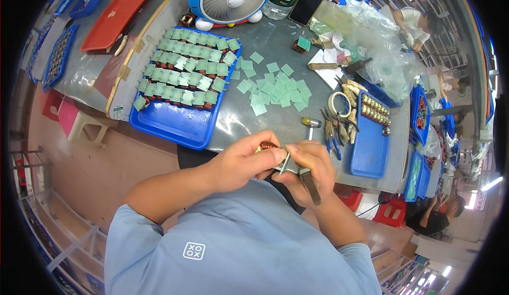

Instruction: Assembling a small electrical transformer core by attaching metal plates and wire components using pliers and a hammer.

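Note:
Near the front edge of the bench, my two hands meet just before my chest. My left hand (248, 160) is closed around a copper-wire coil (267, 145), and its fingers hide most of the coil. My right hand (314, 162) grips a metal tool with a flat brown-grey handle (310, 187). A thin pale metal piece (286, 163) shows between the hands at the coil; I cannot tell whether it belongs to the tool. Beyond them lies a loose heap of green square plates (281, 89).
At left, a blue tray (172, 124) holds rows of coils topped with green squares. A blue tray (367, 157) with wound parts sits right, beside pliers (333, 130), a tape roll (339, 104) and a small hammer (312, 122). A fan (231, 1) stands behind; another person (436, 215) sits at right.

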Available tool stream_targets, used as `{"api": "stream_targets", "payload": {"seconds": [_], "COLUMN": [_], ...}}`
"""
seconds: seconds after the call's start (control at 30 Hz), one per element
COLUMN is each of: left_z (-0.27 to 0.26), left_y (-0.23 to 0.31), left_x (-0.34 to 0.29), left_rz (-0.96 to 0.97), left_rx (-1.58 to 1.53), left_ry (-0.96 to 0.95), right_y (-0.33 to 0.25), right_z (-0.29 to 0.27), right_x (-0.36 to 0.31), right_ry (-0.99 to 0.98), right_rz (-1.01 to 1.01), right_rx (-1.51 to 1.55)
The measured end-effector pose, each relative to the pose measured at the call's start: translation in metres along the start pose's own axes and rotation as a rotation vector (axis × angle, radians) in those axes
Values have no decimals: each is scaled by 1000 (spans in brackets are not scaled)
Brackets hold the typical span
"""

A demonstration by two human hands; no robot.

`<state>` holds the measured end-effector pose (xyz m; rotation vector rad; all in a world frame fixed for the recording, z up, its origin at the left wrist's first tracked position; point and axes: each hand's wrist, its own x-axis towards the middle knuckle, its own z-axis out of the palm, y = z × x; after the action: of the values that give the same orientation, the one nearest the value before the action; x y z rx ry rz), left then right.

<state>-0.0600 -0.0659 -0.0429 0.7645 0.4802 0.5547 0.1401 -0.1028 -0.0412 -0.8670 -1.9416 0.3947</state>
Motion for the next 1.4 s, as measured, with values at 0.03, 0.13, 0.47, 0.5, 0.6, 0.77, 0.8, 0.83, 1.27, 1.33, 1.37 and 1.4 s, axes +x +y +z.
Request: {"api": "stream_targets", "payload": {"seconds": [0.03,0.13,0.47,0.5,0.6,0.77,0.8,0.83,1.27,1.33,1.37,1.4], "left_z": [2,6,3,0,-3,-4,-4,-3,11,11,9,7], "left_y": [1,6,21,17,5,5,10,11,-7,-8,-7,-7], "left_x": [-1,-1,-5,-3,-4,-5,-8,-10,-15,-16,-15,-14], "left_rz": [10,53,56,29,31,107,95,84,274,273,275,249], "left_rx": [58,229,393,372,322,277,308,336,197,145,144,118], "left_ry": [26,101,47,26,18,16,19,24,223,243,245,218], "right_y": [0,3,2,2,1,-2,0,1,-7,-4,-3,-3], "right_z": [0,6,-1,-1,3,10,11,10,16,18,18,16], "right_x": [-3,-6,-2,-4,-9,-6,-5,-4,6,5,7,9], "right_ry": [-15,52,-14,-18,-9,62,55,43,49,47,45,38], "right_rz": [8,9,11,2,-12,34,6,-20,-127,-131,-133,-133], "right_rx": [-13,-46,-68,-85,-87,-62,-76,-90,-174,-149,-147,-145]}}
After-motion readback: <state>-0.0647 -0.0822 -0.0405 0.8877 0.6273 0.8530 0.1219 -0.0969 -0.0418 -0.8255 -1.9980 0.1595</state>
